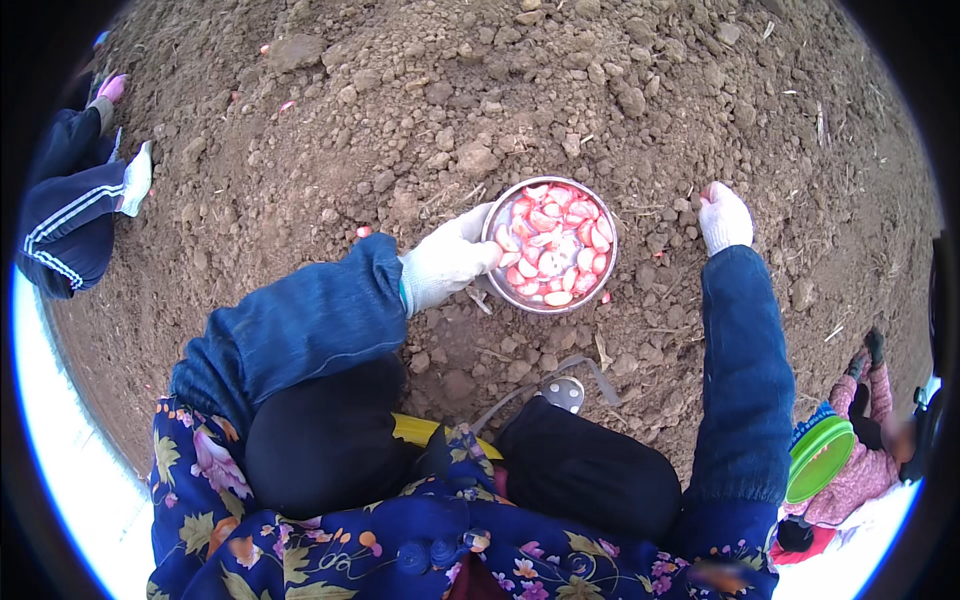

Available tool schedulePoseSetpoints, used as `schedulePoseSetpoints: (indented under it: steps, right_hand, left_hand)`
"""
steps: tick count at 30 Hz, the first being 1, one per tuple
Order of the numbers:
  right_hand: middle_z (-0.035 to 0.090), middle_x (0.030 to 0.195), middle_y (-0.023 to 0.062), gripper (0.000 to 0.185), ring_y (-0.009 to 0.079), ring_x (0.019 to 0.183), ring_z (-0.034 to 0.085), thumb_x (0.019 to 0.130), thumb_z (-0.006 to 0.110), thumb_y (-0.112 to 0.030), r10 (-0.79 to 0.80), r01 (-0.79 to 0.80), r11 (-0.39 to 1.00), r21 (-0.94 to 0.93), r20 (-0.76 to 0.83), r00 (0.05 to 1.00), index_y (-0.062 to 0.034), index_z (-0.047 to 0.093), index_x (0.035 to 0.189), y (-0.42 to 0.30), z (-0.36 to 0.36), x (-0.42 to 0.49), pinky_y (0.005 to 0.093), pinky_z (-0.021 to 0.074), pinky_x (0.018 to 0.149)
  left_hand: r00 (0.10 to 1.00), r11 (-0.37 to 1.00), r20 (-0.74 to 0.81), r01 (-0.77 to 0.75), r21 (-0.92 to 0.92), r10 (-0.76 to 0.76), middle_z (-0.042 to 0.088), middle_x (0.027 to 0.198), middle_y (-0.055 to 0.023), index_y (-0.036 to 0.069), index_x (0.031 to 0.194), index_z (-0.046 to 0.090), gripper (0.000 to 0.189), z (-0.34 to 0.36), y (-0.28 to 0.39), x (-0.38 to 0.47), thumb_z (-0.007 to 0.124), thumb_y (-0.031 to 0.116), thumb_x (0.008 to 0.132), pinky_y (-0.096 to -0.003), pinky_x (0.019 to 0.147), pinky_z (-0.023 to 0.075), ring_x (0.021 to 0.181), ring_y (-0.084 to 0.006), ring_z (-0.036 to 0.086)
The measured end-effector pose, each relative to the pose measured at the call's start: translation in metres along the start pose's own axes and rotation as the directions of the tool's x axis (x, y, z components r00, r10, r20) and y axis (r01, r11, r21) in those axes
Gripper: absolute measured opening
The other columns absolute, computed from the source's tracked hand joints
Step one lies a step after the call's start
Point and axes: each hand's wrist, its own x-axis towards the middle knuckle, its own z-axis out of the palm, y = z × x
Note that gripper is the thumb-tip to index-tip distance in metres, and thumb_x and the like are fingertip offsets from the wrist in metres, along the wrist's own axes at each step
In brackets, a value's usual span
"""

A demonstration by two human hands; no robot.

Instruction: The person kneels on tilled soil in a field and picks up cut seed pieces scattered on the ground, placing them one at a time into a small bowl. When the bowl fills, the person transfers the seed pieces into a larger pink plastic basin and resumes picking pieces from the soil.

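My left hand (pixel 450 261), in a white knit glove, holds a round metal bowl (pixel 613 259) by its left rim, thumb over the edge. Inside lie many garlic cloves (pixel 541 221), coated pink-red. To the right of the bowl, my right hand (pixel 724 217), also gloved in white, is low over the soil with its fingers closed together. Something reddish shows at its fingertips, perhaps a clove, too small to tell. A pink clove (pixel 364 232) rests on the soil left of the bowl.
Cloddy brown soil (pixel 465 90) with straw bits surrounds the bowl. A dotted shoe (pixel 564 394) and grey strap are below it. One person (pixel 75 210) crouches at far left; another (pixel 862 465) is at lower right, beside a green-rimmed container (pixel 847 439).
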Motion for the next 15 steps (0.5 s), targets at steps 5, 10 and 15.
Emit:
schedulePoseSetpoints:
  steps: [5,10,15]
  right_hand:
    - [0.068,0.094,0.0180,0.019,0.0365,0.091,0.064,0.087,0.059,-0.021,0.064,-0.065,0.998,-0.011,-0.059,0.996,-0.0055,0.062,0.098,-0.019,0.005,-0.020,0.0441,0.0499,0.081]
    - [0.065,0.106,0.0176,0.027,0.0348,0.098,0.064,0.091,0.056,-0.022,0.209,-0.193,0.977,0.087,-0.255,0.944,-0.0061,0.059,0.113,-0.078,-0.040,-0.089,0.0420,0.0496,0.086]
    - [0.064,0.094,0.0127,0.020,0.0299,0.087,0.063,0.085,0.066,-0.022,-0.242,0.361,0.884,0.298,-0.369,0.897,-0.0083,0.064,0.099,-0.164,-0.074,-0.187,0.0396,0.0515,0.075]
  left_hand:
    - [0.999,0.999,-0.036,-0.032,-0.002,0.032,0.057,0.128,-0.0107,0.003,0.141,0.038,0.058,0.001,0.000,-0.032,0.060,0.008,0.087,-0.0299,0.076,0.0593,0.107,-0.0180,0.062]
    - [0.999,0.998,-0.015,-0.047,0.045,0.048,0.059,0.122,-0.0127,0.006,0.144,0.029,0.064,-0.001,-0.005,-0.058,0.053,0.002,0.085,-0.0324,0.058,0.0623,0.094,-0.0209,0.067]
    - [0.997,0.987,-0.053,-0.055,0.149,0.063,0.058,0.123,-0.0115,0.004,0.140,0.036,0.057,0.013,-0.014,-0.067,0.052,0.002,0.085,-0.0326,0.071,0.0603,0.096,-0.0196,0.066]
